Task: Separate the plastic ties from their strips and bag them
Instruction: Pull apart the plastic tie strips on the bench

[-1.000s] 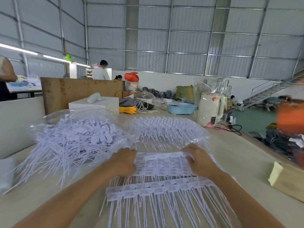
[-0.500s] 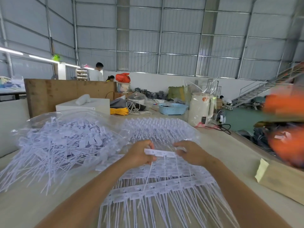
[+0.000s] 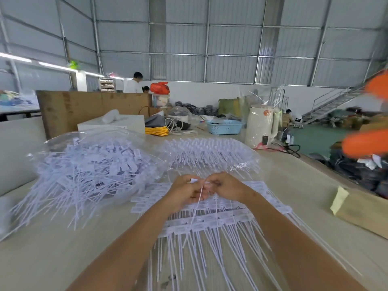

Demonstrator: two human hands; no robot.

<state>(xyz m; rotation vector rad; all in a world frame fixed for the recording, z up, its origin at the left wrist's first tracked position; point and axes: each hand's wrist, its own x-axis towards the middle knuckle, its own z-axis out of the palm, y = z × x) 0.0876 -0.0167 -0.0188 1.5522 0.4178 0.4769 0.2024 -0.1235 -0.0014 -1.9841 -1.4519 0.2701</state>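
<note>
1. We hold both hands close together above the wooden worktable (image 3: 52, 255), fingers curled around white plastic ties (image 3: 196, 203) lifted from the strips below.
2. Our left hand (image 3: 184, 192) pinches the flat tag end of the ties, whose thin tails hang down toward us.
3. Our right hand (image 3: 225, 186) grips the same small bunch from the other side, its fingertips nearly touching those of the left.
4. Under our forearms lie the strips of ties (image 3: 210, 222), rows of joined white tags with their tails fanned toward the near edge of the table.
5. To the left sits a clear plastic bag (image 3: 90, 164) piled with loose white ties, many tails spilling over the table.
6. Beyond our hands lies a second clear bag (image 3: 210, 152) of ties laid in neat rows.
7. Farther back stand a blue basket (image 3: 225, 127), a white kettle (image 3: 260, 127), a coil of yellow cord (image 3: 156, 130) and a white box (image 3: 117, 123).
8. A cardboard piece (image 3: 361, 208) lies at the right edge of the table.
9. Two people (image 3: 134, 82) work in the background beyond a wooden board (image 3: 84, 106).
</note>
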